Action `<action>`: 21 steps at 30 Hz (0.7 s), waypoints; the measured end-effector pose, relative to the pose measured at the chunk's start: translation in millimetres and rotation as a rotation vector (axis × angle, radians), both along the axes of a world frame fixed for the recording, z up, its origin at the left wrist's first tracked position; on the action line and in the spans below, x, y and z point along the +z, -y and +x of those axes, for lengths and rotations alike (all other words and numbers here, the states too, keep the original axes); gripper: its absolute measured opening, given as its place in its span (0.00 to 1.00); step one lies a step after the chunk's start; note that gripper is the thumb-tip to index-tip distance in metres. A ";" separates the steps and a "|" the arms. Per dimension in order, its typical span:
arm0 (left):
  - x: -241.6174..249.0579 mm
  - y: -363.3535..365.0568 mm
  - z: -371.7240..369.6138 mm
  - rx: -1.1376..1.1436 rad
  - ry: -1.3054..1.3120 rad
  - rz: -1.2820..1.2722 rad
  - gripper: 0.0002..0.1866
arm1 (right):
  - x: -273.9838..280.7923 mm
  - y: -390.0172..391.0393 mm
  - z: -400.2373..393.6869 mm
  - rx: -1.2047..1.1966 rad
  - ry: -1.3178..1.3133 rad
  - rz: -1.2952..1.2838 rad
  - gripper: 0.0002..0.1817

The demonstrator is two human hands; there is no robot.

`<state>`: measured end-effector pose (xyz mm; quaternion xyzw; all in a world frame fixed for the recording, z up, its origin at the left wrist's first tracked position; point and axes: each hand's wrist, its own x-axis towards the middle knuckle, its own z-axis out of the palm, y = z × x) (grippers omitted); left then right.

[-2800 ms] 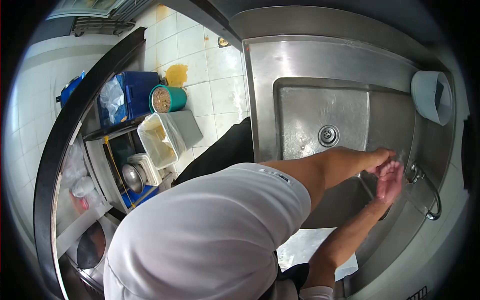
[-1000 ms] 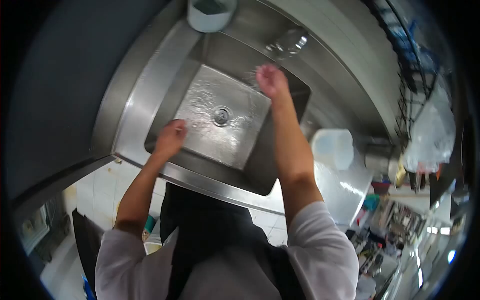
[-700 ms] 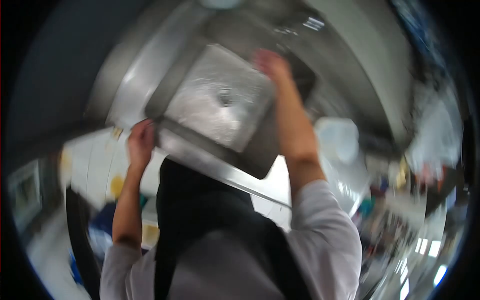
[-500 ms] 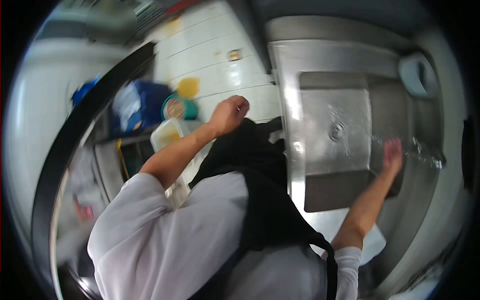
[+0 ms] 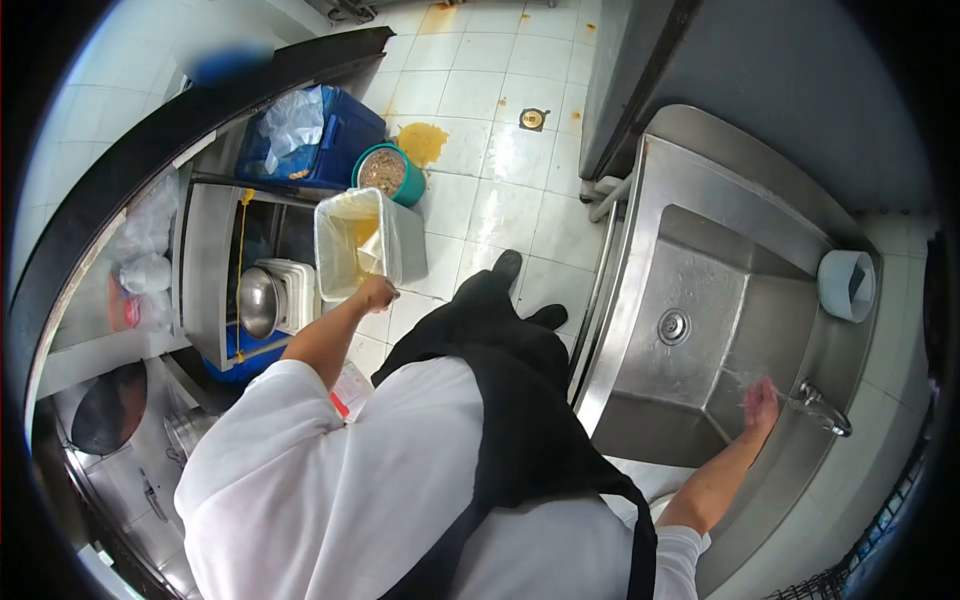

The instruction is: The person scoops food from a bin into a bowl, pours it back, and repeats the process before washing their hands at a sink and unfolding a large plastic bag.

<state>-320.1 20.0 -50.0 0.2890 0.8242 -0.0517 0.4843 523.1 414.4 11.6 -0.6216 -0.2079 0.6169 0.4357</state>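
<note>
My right hand [image 5: 761,403] is under the stream from the tap [image 5: 822,408], inside the steel sink [image 5: 625,350] at its right side. Its fingers look stretched out, with water splashing around them and nothing held. A round drain [image 5: 673,326] shows in the sink's floor. On the other side, my left hand [image 5: 376,293] has its fingers curled in, and I see nothing in it. It is just in front of the lined white bin [image 5: 405,245], which has yellow stains and some white scraps inside; whether the two touch is not clear.
A teal bucket [image 5: 408,182] of food scraps and a blue container [image 5: 350,140] stand beyond the bin. A yellow spill [image 5: 422,145] marks the tiled floor. A metal bowl [image 5: 259,302] sits on the left shelf. A white cylindrical container [image 5: 846,285] rests on the sink's edge.
The camera view has shifted and sharpened. My left hand has moved down and left, toward the bin. My right hand remains in the running water.
</note>
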 end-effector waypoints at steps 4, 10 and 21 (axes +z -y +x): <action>-4.3 12.3 -8.7 0.095 -0.003 0.101 0.13 | -12.6 -2.1 -1.1 -0.145 0.120 0.049 0.22; -38.7 24.0 -20.5 -0.332 -0.122 0.278 0.13 | 1.9 -9.1 -3.9 -0.159 0.208 0.056 0.24; -83.2 16.3 -104.2 -0.404 0.225 0.460 0.06 | 58.8 -27.7 -71.0 -0.169 0.637 0.103 0.16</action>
